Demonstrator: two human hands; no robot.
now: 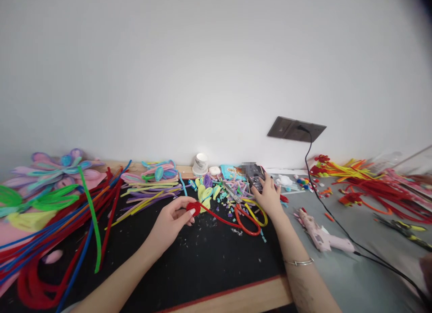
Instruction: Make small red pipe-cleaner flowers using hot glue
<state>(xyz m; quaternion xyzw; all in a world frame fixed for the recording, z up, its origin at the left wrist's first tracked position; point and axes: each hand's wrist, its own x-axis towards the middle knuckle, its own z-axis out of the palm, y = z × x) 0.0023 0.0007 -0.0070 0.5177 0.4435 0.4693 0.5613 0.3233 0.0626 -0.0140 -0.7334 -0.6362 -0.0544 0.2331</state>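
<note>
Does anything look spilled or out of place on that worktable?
Slightly: small pastel clippings lie strewn around the scissors on the black mat, looking messier than the roughly lined-up pastel stems farther left. Nothing looks clearly damaged.

No text, brand or number can be read with certainty. The white cup point(201, 163) near the wall point(202, 70) carries some faint small marks, but they are too small for reading. On the blue packet point(228, 172) there is a coloured print, also without one clear word. The dark phone point(255, 174) shows pale marks, equally not legible.
</note>
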